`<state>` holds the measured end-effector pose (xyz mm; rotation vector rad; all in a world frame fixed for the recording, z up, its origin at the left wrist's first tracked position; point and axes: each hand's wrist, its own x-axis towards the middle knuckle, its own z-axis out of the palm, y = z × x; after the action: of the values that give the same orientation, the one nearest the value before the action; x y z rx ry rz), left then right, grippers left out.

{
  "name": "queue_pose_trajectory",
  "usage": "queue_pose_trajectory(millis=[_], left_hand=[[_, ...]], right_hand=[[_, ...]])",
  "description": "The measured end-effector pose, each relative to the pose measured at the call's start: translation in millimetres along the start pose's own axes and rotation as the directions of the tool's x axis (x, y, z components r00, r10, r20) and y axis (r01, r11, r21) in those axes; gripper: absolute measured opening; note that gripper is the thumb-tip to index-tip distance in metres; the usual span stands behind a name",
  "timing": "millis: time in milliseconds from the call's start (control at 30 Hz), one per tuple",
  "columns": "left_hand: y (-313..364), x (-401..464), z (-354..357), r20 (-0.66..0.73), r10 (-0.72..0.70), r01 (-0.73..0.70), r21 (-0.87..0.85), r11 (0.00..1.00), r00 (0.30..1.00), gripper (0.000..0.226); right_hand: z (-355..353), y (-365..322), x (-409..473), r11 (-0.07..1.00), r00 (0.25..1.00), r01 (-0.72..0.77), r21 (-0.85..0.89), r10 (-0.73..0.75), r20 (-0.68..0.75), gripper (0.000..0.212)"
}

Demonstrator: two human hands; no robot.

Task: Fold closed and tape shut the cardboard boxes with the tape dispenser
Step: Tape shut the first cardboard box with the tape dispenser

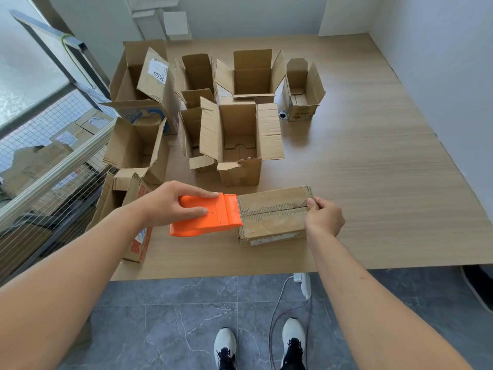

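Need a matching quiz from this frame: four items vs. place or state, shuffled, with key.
Items:
1. tape dispenser
2. closed box
3. white shoes
4. small round camera

Place or state:
A. on the grey tile floor
B. gripped by the left hand
C. on the table between open boxes, far side
D. right end pinched by the right hand

Pairs: 1-B, 2-D, 3-A, 4-C
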<state>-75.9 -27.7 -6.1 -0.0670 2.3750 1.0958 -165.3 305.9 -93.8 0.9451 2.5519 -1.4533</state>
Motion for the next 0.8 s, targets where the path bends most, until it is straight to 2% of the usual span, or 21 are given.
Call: queue_pose_trajectory(millis=[167, 267, 333, 400, 433, 500, 567, 667, 800], left_hand=[[-4.5, 0.5, 9.2, -0.012, -0.004, 0.003, -0.032, 0.999, 1.0, 0.045], [-8.0, 1.9, 11.8, -0.035, -0.002, 0.0, -0.042, 0.999, 0.999, 0.045], [-9.6, 2.2, 12.6, -0.051, -0.001, -0.002, -0.05, 0.999, 0.999, 0.045], [-10.9, 3.3, 13.4, -0.058, -0.004, 0.0, -0.052, 0.999, 0.998, 0.045], [-11.7, 4.0, 13.8, -0.056, -0.006, 0.003, -0.05, 0.999, 0.998, 0.045], [-14.1, 5.1, 15.1, -0.041, -0.008, 0.006, -0.05, 0.999, 0.999, 0.045], [-16.5, 5.0, 17.0, -0.035, -0.008, 0.006, -0.067, 0.998, 0.999, 0.046], [-20.5, 3.5, 20.2, -0.039, 0.006, -0.009, -0.091, 0.996, 0.999, 0.046], [-28.2, 0.5, 22.3, -0.036, 0.002, -0.007, -0.161, 0.987, 0.999, 0.049]], right_hand=[[-2.2, -2.0, -1.5, 0.992, 0.998, 0.067, -0.103, -0.066, 0.011, 0.021], [-1.4, -4.4, -6.6, 0.945, 0.987, 0.161, -0.286, -0.16, 0.027, 0.034], [1.0, -5.1, -11.6, 0.844, 0.955, 0.277, -0.459, -0.296, 0.031, 0.036], [4.0, -4.7, -16.2, 0.67, 0.88, 0.396, -0.628, -0.473, 0.051, 0.033], [5.7, -6.0, -20.2, 0.6, 0.839, 0.441, -0.667, -0.54, 0.068, 0.036], [12.6, -9.4, -34.1, 0.544, 0.775, 0.545, -0.638, -0.617, 0.136, 0.039], [23.4, -9.1, -50.9, 0.57, 0.764, 0.625, -0.534, -0.586, 0.269, 0.044], [37.7, -2.8, -59.4, 0.573, 0.768, 0.638, -0.515, -0.43, 0.474, 0.08], [40.2, 0.9, -56.6, 0.499, 0.756, 0.651, -0.573, -0.359, 0.547, 0.109]])
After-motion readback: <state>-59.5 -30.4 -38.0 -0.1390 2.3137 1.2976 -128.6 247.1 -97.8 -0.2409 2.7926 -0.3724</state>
